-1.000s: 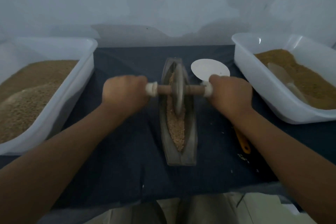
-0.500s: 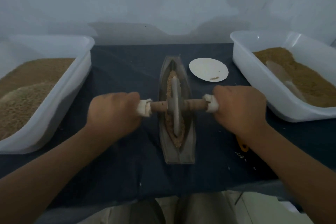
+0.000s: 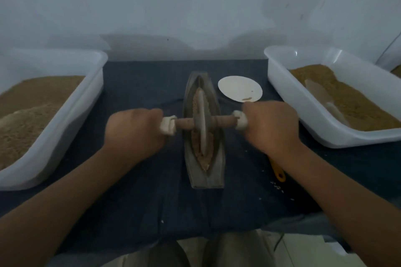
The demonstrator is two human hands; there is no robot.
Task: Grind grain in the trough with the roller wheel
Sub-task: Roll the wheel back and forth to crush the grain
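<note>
A grey boat-shaped trough point(image 3: 204, 176) lies lengthwise in the middle of the dark cloth, with brown grain point(image 3: 198, 144) along its groove. The roller wheel point(image 3: 201, 119) stands upright in the groove at about mid-length, its wooden axle crossing the trough. My left hand point(image 3: 132, 132) grips the white-wrapped left end of the axle. My right hand point(image 3: 271, 125) grips the white-wrapped right end. Both fists hide the handle ends.
A white tub point(image 3: 71, 115) of brown grain stands at the left. Another white tub point(image 3: 308, 119) at the right holds finer brown meal and a pale scoop point(image 3: 321, 95). A white dish point(image 3: 239, 88) sits behind my right hand. An orange-handled tool point(image 3: 277, 171) lies under my right forearm.
The wheel rolled from the trough's far part toward me, then back away to about mid-length. Both hands moved with it and kept their grip.
</note>
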